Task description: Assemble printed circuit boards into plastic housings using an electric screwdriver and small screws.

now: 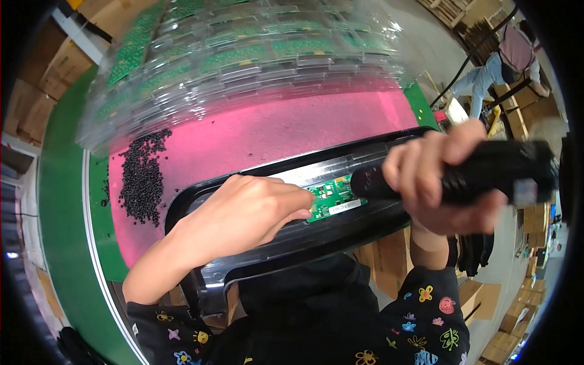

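A small green circuit board (323, 197) with a white label lies inside a long, curved black plastic housing (261, 258). My left hand (258, 204) is closed, its fingertips and thumb pressed at the left end of the board; the fingertips themselves are partly hidden. In my right hand (435, 176), slightly blurred, is a thick black electric screwdriver (471, 173), with the fingers wrapped round its body. The tool lies nearly level, its narrower end (368, 184) over the right end of the board. Its bit, and whether it touches a screw, cannot be seen.
A pile of small black screws (140, 179) lies on the pink mat (243, 140) at the left. Stacked clear plastic trays (255, 67) with green boards fill the far side. Cardboard boxes (480, 301) stand on the floor at right; another person (502, 67) bends at the far right.
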The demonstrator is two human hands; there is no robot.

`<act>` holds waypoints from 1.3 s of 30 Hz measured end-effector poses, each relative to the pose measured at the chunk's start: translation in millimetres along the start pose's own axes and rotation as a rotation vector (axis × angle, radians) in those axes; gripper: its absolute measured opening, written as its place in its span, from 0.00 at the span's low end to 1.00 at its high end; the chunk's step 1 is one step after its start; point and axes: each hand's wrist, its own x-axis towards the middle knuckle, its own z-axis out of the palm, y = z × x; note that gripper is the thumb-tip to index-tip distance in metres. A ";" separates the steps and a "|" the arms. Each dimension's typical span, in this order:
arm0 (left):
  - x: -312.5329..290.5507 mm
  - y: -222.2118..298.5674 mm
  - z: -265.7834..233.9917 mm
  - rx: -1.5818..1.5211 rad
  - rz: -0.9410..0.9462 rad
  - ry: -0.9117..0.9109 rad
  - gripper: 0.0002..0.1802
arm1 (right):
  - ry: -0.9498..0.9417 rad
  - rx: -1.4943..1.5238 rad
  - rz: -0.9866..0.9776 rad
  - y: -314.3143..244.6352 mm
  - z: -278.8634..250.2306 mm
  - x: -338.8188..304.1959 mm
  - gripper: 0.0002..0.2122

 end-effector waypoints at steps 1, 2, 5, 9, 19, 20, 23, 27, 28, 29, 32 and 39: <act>-0.3 1.3 -0.7 -0.033 0.031 0.076 0.06 | -0.028 0.046 -0.043 -6.0 6.8 2.5 0.22; 0.1 1.4 -1.4 -0.026 0.029 0.075 0.06 | -0.047 0.089 -0.088 -12.4 13.6 4.2 0.22; 0.4 -0.5 -1.2 -0.239 0.107 0.271 0.07 | -0.094 0.147 -0.192 -21.1 26.3 6.7 0.21; -1.3 -0.5 -3.3 -0.320 0.096 0.302 0.07 | -0.138 0.147 -0.254 -19.6 34.3 7.6 0.20; 3.4 1.7 -7.9 -0.516 0.057 0.198 0.07 | -0.162 0.136 -0.214 -19.5 35.0 11.0 0.19; 2.4 1.5 -8.5 -0.503 0.029 0.188 0.08 | -0.167 0.144 -0.207 -17.2 35.6 12.0 0.19; 0.0 -11.9 2.2 -0.142 0.039 0.270 0.08 | -0.126 0.105 -0.150 -5.2 35.4 11.6 0.22; -1.9 -13.2 3.0 -0.004 0.038 0.372 0.08 | -0.123 -0.051 0.019 11.3 25.6 6.3 0.27; -3.3 -14.3 3.3 -0.002 0.031 0.374 0.08 | -0.075 -0.077 0.064 15.8 28.9 4.7 0.28; -2.6 -13.2 2.7 0.004 0.037 0.399 0.08 | -0.024 -0.108 0.108 15.0 33.9 3.6 0.28; -1.0 -11.9 -1.4 0.038 0.048 0.431 0.07 | 0.036 -0.160 0.174 13.9 38.2 1.8 0.29; 1.2 -9.3 -3.8 0.100 -0.039 0.454 0.08 | 0.030 -0.218 0.220 18.2 38.9 2.4 0.28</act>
